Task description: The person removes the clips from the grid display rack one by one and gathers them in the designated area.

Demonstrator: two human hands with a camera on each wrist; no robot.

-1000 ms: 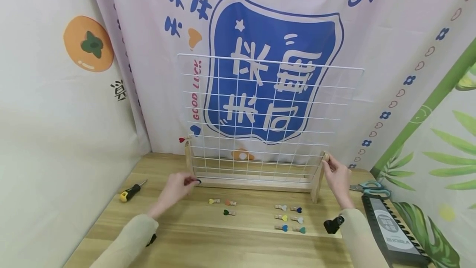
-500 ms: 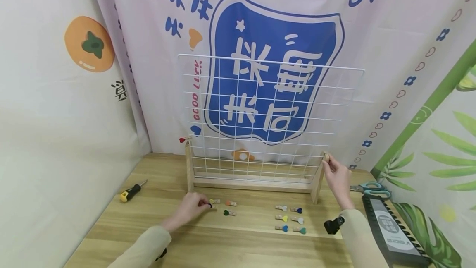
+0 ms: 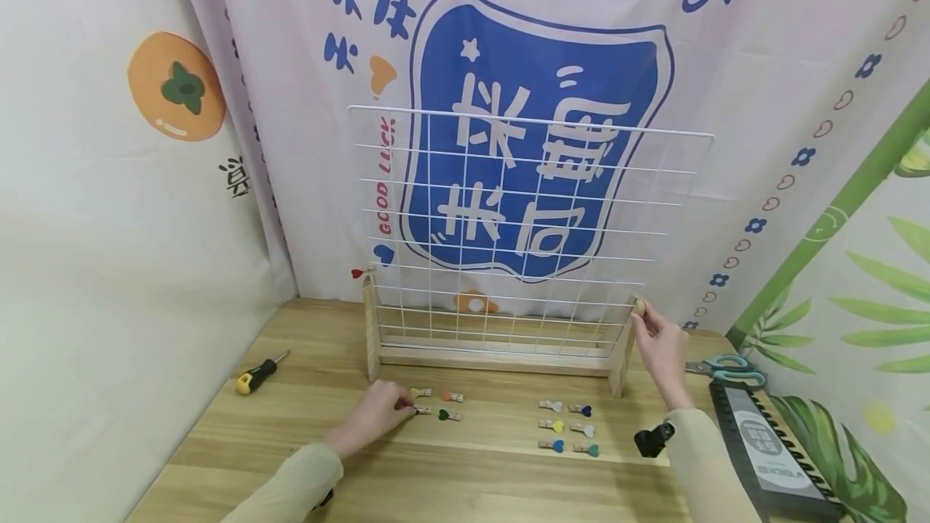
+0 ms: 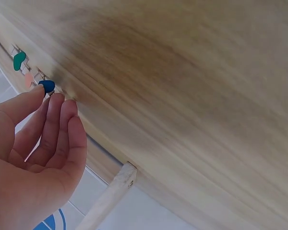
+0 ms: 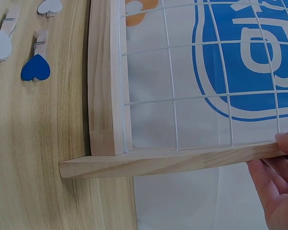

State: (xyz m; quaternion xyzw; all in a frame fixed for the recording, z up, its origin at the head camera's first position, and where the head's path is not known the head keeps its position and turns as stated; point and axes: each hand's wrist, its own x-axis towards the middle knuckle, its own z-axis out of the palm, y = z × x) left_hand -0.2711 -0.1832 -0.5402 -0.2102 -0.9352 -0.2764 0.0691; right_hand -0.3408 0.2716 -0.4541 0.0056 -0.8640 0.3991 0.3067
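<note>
My left hand (image 3: 376, 414) pinches a small wooden clothespin (image 3: 424, 411) with a blue heart on it, at the table surface. In the left wrist view, the blue heart (image 4: 47, 86) sits at the thumb tip, and the fingers partly hide the peg. My right hand (image 3: 661, 347) grips the top of the right wooden upright (image 3: 619, 366) of a stand. The right wrist view has its thumb over the upright (image 5: 182, 162) and the fingers below. A white wire grid (image 3: 530, 122) stands in this frame. Beside my left fingers lie yellow (image 3: 421, 392), orange (image 3: 454, 397) and green (image 3: 450, 416) heart clothespins.
Several more heart clothespins (image 3: 555, 426) lie in two columns to the right. A red heart clothespin (image 3: 358, 273) is at the left upright's top. A screwdriver (image 3: 256, 375) lies left; scissors (image 3: 734, 370) and a black-edged packaged item (image 3: 763, 442) lie right.
My left hand has moved from beside the stand's base, rightward and toward the front, bringing the blue heart clothespin down beside the yellow and green ones. My right hand stays on the upright.
</note>
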